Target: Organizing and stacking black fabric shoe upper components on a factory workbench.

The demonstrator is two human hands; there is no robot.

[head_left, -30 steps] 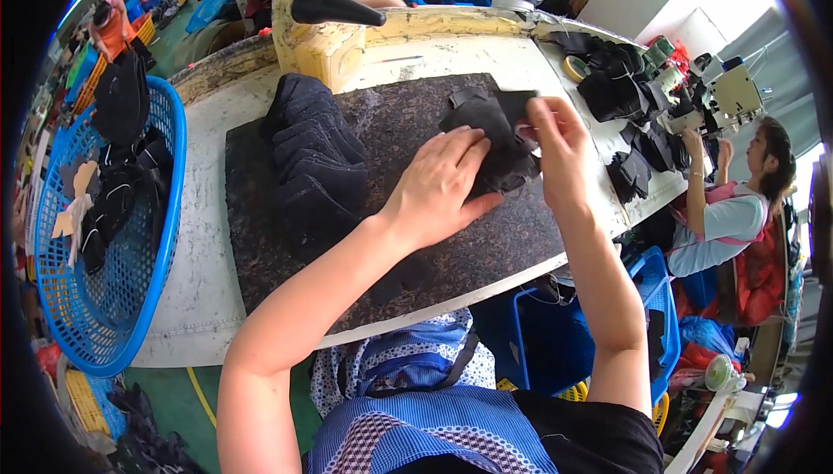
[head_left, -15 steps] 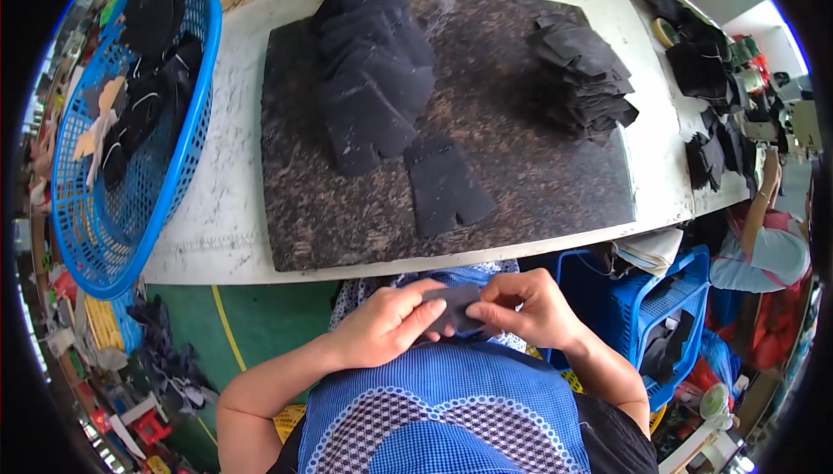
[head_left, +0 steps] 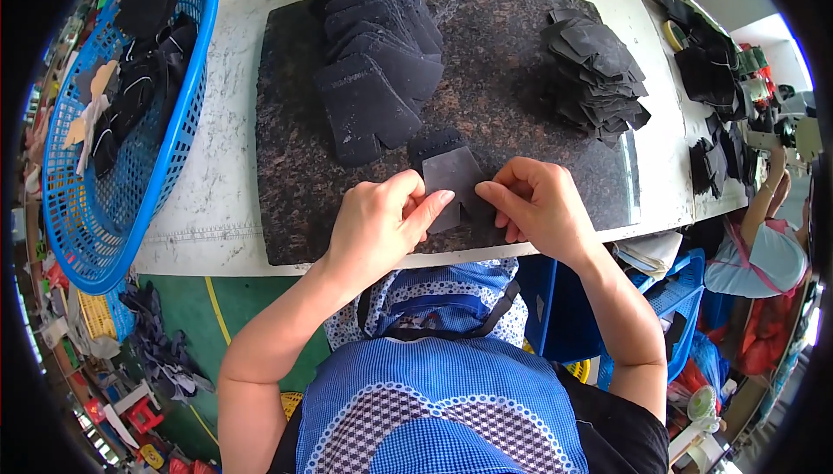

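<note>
Both my hands hold a thin dark grey notched piece (head_left: 453, 175) over the near part of the speckled stone slab (head_left: 299, 201). My left hand (head_left: 382, 221) pinches its left side, thumb on top. At its right edge, my right hand (head_left: 545, 212) has thumb and fingers closed together. Directly under the grey piece lies a single black fabric piece (head_left: 438, 139), mostly covered, with its far edge showing. Farther left, a fanned stack of black fabric pieces (head_left: 382, 66) rests on the slab. A pile of similar dark grey pieces (head_left: 599, 71) sits at the slab's right.
The slab lies on a white table (head_left: 200, 235). A blue basket (head_left: 186, 140) with black pieces stands at the left. More black pieces (head_left: 707, 75) lie at the right, where another person (head_left: 755, 253) is. Blue crates (head_left: 681, 300) stand below the table's right edge.
My hands have moved forward from near my lap to over the slab, carrying the grey piece onto the lone black fabric piece. The view has shifted slightly.
</note>
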